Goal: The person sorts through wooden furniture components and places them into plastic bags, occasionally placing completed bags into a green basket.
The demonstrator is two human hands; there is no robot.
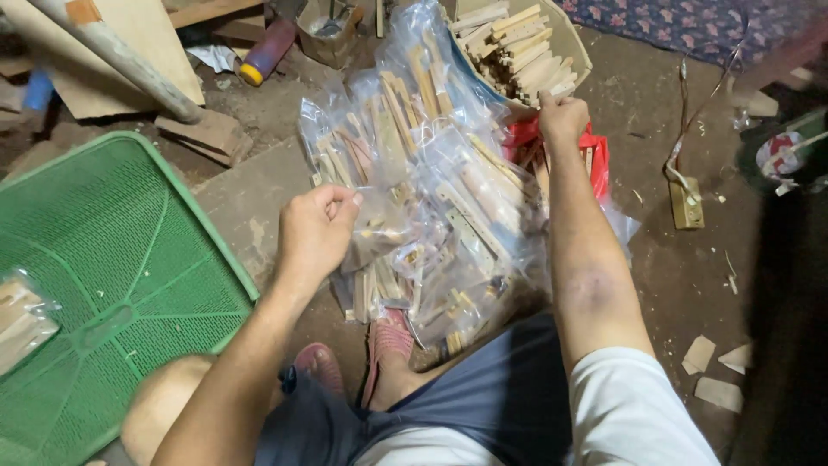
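Your left hand (315, 229) is closed, with the fingers and thumb pinched on the edge of a clear plastic bag (384, 226). That bag lies at the left side of a big heap of clear bags (440, 190), and each bag is full of small pale wooden pieces. The heap sits on the dirt floor right in front of your knees, in the middle of the scene.

Your right hand (562, 116) is farther away, at the far right side of the heap. Its fingers are curled shut at the edge of a round basket (576, 45), but you cannot tell just what they grip. The basket is full of short wooden sticks (517, 47). Something red (595, 155) lies under your right wrist, just beside the heap.

On the left, near you, is a big green plastic tray (112, 259) with a mesh bottom. One small bag of wood (21, 319) rests on its left side.

Far off on the left, flat wooden boards (164, 43) lie on the floor. Near you on the right, a few pale wood scraps (711, 371) lie on the dirt.
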